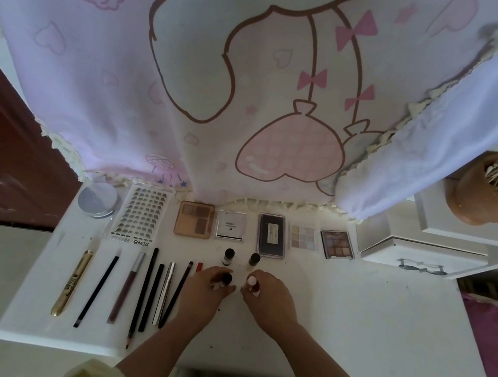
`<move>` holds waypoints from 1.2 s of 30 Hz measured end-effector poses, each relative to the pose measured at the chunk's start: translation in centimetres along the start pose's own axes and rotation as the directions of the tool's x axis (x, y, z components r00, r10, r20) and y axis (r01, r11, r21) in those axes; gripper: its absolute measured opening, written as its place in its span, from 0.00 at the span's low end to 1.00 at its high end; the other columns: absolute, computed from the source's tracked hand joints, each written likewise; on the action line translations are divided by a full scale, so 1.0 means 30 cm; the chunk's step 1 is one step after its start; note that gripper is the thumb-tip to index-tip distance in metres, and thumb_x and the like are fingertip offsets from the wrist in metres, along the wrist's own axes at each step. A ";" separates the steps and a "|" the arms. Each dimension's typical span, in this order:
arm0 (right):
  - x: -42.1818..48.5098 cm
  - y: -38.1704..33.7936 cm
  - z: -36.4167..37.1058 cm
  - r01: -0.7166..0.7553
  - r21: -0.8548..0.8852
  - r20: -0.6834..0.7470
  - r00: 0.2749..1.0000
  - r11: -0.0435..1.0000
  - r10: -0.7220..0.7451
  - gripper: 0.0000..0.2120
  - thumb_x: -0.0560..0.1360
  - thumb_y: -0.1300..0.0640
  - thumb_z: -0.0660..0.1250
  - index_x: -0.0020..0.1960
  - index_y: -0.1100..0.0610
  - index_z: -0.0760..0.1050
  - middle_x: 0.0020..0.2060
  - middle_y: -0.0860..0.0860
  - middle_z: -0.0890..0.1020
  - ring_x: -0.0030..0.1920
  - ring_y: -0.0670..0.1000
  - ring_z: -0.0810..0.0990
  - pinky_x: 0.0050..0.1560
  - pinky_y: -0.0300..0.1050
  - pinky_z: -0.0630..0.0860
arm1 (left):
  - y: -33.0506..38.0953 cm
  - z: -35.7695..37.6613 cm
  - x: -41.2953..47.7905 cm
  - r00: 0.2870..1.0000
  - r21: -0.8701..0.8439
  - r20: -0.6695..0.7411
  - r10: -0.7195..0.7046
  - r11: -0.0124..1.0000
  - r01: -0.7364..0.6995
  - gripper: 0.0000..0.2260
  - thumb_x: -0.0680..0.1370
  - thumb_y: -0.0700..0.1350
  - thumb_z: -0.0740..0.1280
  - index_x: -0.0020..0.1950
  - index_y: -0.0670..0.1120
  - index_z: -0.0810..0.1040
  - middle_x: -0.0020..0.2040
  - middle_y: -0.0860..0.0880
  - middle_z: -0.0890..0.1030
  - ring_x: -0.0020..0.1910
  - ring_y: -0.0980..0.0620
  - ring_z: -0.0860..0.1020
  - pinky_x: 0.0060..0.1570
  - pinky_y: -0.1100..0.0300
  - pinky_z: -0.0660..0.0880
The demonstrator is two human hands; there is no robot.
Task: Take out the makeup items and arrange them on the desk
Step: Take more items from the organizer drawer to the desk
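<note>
A broad pale pink cloth printed with cartoon outlines and bows (193, 81) hangs across 12 o'clock, its fringed hem reaching the far edge of the white table (348, 334). At 3 o'clock a white drawer box (420, 251) stands with a brown round cup of cotton swabs (485, 193) above it.

Along the table's far edge, from 10 to 2 o'clock, lie a round silver tin (98, 199), a clear sheet of false lashes (140, 215), a tan eyeshadow palette (194, 219), a white square compact (231, 225), a dark rectangular case (272, 235), a pale pastel palette (304, 237) and a brown-toned palette (337, 244).

At 9 o'clock a row of pencils and tubes lies side by side, from a gold tube (72, 282) to a maroon gloss tube (126, 288) and several black pencils (142, 295).

At centre, two small dark-capped bottles (228, 256) stand upright. Just nearer, the left grip (205, 289) is curled round a small black-capped bottle (226, 278), and the right grip (269, 299) is clamped on a small white-capped red bottle (251, 285); both bottles are upright on the table.
</note>
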State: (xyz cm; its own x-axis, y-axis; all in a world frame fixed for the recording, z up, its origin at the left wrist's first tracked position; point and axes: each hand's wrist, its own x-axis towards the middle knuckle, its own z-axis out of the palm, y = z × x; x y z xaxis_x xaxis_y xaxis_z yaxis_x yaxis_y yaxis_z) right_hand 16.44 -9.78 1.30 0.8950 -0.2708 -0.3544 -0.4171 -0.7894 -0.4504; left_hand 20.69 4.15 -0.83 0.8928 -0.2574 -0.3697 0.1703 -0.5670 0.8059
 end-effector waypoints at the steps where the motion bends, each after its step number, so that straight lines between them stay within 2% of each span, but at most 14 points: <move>1: 0.000 -0.002 0.001 -0.004 0.000 0.000 1.000 1.000 0.004 0.05 0.78 0.51 0.61 0.47 0.52 0.71 0.42 0.47 0.74 0.43 0.48 0.73 0.43 0.39 0.65 | 0.002 -0.001 0.000 1.000 0.016 0.001 0.005 1.000 -0.005 0.15 0.74 0.43 0.73 0.61 0.47 0.79 0.54 0.51 0.82 0.48 0.60 0.77 0.37 0.79 0.68; 4: -0.003 -0.003 -0.002 -0.014 0.011 -0.010 1.000 1.000 0.014 0.09 0.78 0.51 0.62 0.53 0.55 0.74 0.43 0.47 0.73 0.44 0.47 0.72 0.44 0.38 0.65 | 0.004 -0.004 0.002 1.000 0.032 0.005 0.009 0.999 -0.009 0.16 0.74 0.41 0.73 0.61 0.45 0.79 0.55 0.49 0.81 0.49 0.59 0.76 0.35 0.81 0.69; 7: -0.007 -0.006 -0.012 -0.019 0.047 -0.011 1.000 0.999 0.020 0.10 0.78 0.51 0.63 0.54 0.55 0.74 0.45 0.48 0.76 0.44 0.47 0.72 0.44 0.38 0.65 | 0.002 -0.011 -0.003 1.000 0.028 0.011 0.017 0.999 -0.017 0.16 0.73 0.40 0.73 0.61 0.43 0.78 0.55 0.49 0.80 0.49 0.59 0.75 0.35 0.81 0.69; 12: -0.023 -0.003 -0.035 -0.040 0.077 -0.015 0.999 0.996 0.041 0.18 0.74 0.43 0.67 0.59 0.51 0.73 0.52 0.47 0.78 0.49 0.48 0.76 0.49 0.40 0.70 | -0.002 -0.048 -0.020 0.999 0.014 -0.013 0.044 0.999 -0.043 0.19 0.72 0.40 0.74 0.61 0.47 0.78 0.51 0.57 0.78 0.53 0.58 0.77 0.51 0.70 0.70; 15: -0.052 -0.008 -0.073 -0.012 0.048 -0.095 0.995 0.999 0.016 0.24 0.72 0.38 0.67 0.62 0.50 0.71 0.51 0.45 0.76 0.46 0.45 0.75 0.48 0.39 0.72 | -0.016 -0.088 -0.038 0.998 0.010 -0.030 0.063 0.998 -0.063 0.20 0.72 0.36 0.71 0.62 0.49 0.77 0.53 0.57 0.79 0.53 0.59 0.77 0.48 0.75 0.69; 18: -0.082 -0.008 -0.106 0.063 0.042 -0.208 0.977 0.997 -0.053 0.23 0.73 0.40 0.68 0.62 0.52 0.69 0.51 0.43 0.70 0.45 0.44 0.73 0.46 0.36 0.69 | -0.018 -0.128 -0.058 0.993 0.015 -0.103 0.060 0.998 -0.059 0.17 0.73 0.36 0.69 0.60 0.50 0.77 0.53 0.56 0.78 0.53 0.57 0.77 0.46 0.73 0.69; 22: -0.099 -0.028 -0.121 0.194 0.029 -0.271 0.946 0.981 -0.179 0.16 0.75 0.48 0.68 0.59 0.53 0.71 0.50 0.44 0.70 0.42 0.43 0.72 0.40 0.31 0.67 | -0.013 -0.178 -0.082 0.986 0.126 -0.144 0.089 0.990 -0.071 0.15 0.75 0.38 0.67 0.61 0.47 0.77 0.55 0.51 0.79 0.52 0.55 0.76 0.53 0.62 0.72; 25: -0.122 -0.063 -0.112 0.312 0.014 -0.217 0.929 0.950 -0.301 0.12 0.76 0.52 0.67 0.57 0.53 0.70 0.50 0.44 0.68 0.42 0.43 0.73 0.39 0.31 0.67 | -0.015 -0.206 -0.154 0.974 0.167 -0.209 0.086 0.985 -0.052 0.16 0.75 0.39 0.66 0.62 0.47 0.77 0.57 0.51 0.79 0.54 0.55 0.76 0.56 0.62 0.72; 29: -0.174 -0.108 -0.074 0.473 0.023 -0.128 0.875 0.881 -0.467 0.14 0.77 0.54 0.66 0.60 0.53 0.70 0.52 0.44 0.69 0.43 0.43 0.73 0.40 0.29 0.67 | -0.021 -0.221 -0.308 0.940 0.087 -0.340 0.008 0.996 0.023 0.13 0.76 0.40 0.66 0.60 0.48 0.79 0.56 0.52 0.81 0.49 0.58 0.76 0.51 0.68 0.70; 33: -0.252 -0.150 -0.016 0.644 -0.016 0.007 0.765 0.765 -0.644 0.14 0.75 0.55 0.67 0.59 0.54 0.71 0.52 0.44 0.71 0.43 0.43 0.73 0.38 0.27 0.66 | -0.053 -0.218 -0.502 0.861 -0.043 -0.493 -0.129 0.991 0.125 0.13 0.75 0.39 0.64 0.56 0.51 0.80 0.50 0.55 0.80 0.45 0.60 0.77 0.36 0.76 0.68; 34: -0.271 -0.155 0.005 0.685 -0.016 0.035 0.728 0.728 -0.684 0.14 0.75 0.56 0.69 0.58 0.56 0.72 0.52 0.46 0.73 0.41 0.44 0.73 0.37 0.26 0.66 | -0.069 -0.215 -0.553 0.840 -0.051 -0.520 -0.157 0.987 0.153 0.13 0.75 0.38 0.63 0.55 0.51 0.80 0.49 0.56 0.80 0.44 0.59 0.77 0.35 0.75 0.68; 36: -0.343 -0.172 0.062 0.748 -0.019 0.118 0.661 0.664 -0.741 0.14 0.74 0.56 0.69 0.57 0.58 0.72 0.51 0.49 0.73 0.40 0.47 0.74 0.38 0.27 0.67 | -0.114 -0.206 -0.690 0.786 -0.090 -0.573 -0.232 0.971 0.221 0.14 0.73 0.38 0.64 0.55 0.50 0.80 0.48 0.55 0.80 0.45 0.56 0.77 0.40 0.69 0.70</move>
State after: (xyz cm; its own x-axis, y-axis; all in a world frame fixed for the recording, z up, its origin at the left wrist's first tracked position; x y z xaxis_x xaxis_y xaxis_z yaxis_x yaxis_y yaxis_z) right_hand 9.09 -1.88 5.74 0.8822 0.4709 0.0032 0.3953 -0.7369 -0.5483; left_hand 4.21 16.25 6.92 0.9012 0.3775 -0.2129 0.4004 -0.5370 0.7425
